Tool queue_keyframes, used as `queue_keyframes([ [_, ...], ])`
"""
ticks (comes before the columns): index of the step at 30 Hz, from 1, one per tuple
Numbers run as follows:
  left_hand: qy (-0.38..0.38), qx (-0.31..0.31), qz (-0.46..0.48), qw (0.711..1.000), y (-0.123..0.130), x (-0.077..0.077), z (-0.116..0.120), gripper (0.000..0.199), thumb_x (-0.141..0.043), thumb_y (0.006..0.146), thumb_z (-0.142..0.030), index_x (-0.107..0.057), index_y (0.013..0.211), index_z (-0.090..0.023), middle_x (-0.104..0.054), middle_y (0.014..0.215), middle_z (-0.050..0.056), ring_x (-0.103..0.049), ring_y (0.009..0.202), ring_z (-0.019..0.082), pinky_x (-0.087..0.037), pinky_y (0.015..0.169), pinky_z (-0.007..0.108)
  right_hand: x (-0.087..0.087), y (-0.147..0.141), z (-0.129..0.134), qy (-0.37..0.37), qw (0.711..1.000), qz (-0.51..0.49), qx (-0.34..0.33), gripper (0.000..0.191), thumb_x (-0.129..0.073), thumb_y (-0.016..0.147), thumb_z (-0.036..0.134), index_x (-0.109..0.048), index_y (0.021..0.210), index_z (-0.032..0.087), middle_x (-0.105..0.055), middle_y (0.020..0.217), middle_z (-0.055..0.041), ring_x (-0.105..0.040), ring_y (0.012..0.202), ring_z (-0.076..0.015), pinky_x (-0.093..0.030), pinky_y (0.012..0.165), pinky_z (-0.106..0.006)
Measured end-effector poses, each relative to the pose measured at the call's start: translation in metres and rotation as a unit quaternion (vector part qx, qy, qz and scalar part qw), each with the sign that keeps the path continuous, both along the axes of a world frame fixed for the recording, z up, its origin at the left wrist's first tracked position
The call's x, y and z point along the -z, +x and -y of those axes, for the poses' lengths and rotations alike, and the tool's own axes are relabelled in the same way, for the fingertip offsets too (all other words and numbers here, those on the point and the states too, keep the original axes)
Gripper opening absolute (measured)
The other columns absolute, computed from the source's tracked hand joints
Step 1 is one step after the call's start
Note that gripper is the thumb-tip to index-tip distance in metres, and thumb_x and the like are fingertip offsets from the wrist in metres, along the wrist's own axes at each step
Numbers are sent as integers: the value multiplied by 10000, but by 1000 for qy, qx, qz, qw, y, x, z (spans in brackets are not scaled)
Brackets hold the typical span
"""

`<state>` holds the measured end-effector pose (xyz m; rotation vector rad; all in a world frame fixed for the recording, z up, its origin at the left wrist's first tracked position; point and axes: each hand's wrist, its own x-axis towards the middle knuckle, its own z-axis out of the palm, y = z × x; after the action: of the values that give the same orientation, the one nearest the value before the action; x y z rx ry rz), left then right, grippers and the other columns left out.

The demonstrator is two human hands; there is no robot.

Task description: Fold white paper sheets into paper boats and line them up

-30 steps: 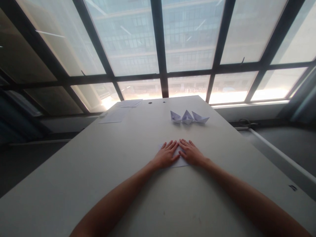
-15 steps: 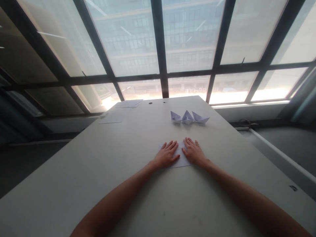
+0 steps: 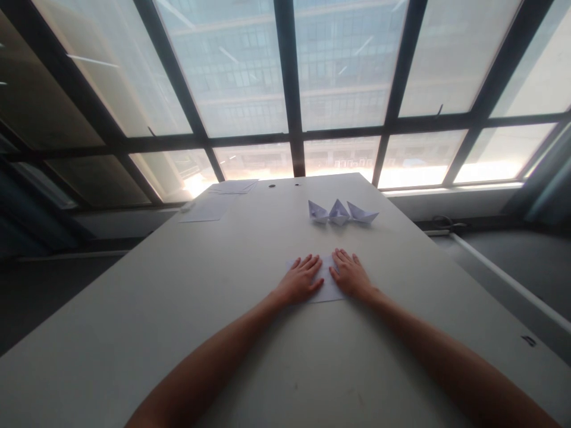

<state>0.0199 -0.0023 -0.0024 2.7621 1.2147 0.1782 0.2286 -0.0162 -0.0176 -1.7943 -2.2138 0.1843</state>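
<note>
A white sheet of paper (image 3: 329,290) lies flat on the table under both of my hands, which cover much of it. My left hand (image 3: 302,279) rests palm down on its left part, fingers spread and pointing away from me. On the right part lies my right hand (image 3: 350,273), also flat with its fingers stretched out. A strip of paper shows between the two thumbs. Beyond the hands stand three folded paper boats in a row: a left boat (image 3: 317,213), a middle boat (image 3: 339,212) and a right boat (image 3: 362,213).
Several loose paper sheets (image 3: 207,209) lie at the far left of the white table (image 3: 178,285). A small dark disc (image 3: 272,186) sits near the far edge. A dark mark (image 3: 529,340) is by the right edge. Large windows (image 3: 339,65) rise behind the table.
</note>
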Motion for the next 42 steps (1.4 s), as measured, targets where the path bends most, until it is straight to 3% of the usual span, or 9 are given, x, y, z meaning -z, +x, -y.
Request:
queue_keyframes([
  [27, -10, -21, 0, 1000, -2, -1, 12, 640, -300, 991, -545, -274, 1539, -215, -223, 1609, 59, -147, 1496, 221, -118, 1208, 421, -6, 1, 9, -1, 1000, -3, -20, 563, -373, 969, 324, -382, 1474, 75, -304, 1567, -177, -218, 1466, -261, -134, 1181, -482],
  [31, -1, -21, 2, 1000, -3, 0, 12, 678, -269, 993, -565, -246, 1546, -173, -224, 1606, 88, -151, 1495, 211, -117, 1211, 410, -13, -2, 13, 10, 994, -3, -109, 552, -369, 979, 348, -365, 1495, 153, -294, 1579, -137, -203, 1474, -224, -110, 1185, -481],
  [34, 4, -23, 3, 1000, -3, 2, 10, 720, -229, 998, -571, -211, 1548, -107, -199, 1607, 130, -139, 1497, 208, -111, 1213, 391, -16, -4, 16, 11, 986, 3, -165, 565, -358, 990, 395, -317, 1519, 202, -291, 1584, -109, -198, 1475, -225, -32, 1178, -540],
  [37, 3, -16, 0, 1000, -3, 3, 8, 696, -201, 1011, -535, -201, 1547, -91, -192, 1608, 136, -128, 1499, 201, -108, 1214, 382, -14, -5, 16, 9, 990, 9, -142, 578, -352, 991, 393, -309, 1522, 170, -276, 1587, -120, -195, 1476, -229, -4, 1180, -528],
  [42, -2, -12, -3, 1000, -4, 2, 5, 653, -234, 1009, -523, -253, 1538, -140, -194, 1612, 111, -143, 1496, 203, -117, 1213, 390, -9, -7, 13, 6, 995, 15, -97, 574, -355, 988, 374, -344, 1503, 121, -276, 1584, -144, -209, 1471, -231, -80, 1189, -460],
])
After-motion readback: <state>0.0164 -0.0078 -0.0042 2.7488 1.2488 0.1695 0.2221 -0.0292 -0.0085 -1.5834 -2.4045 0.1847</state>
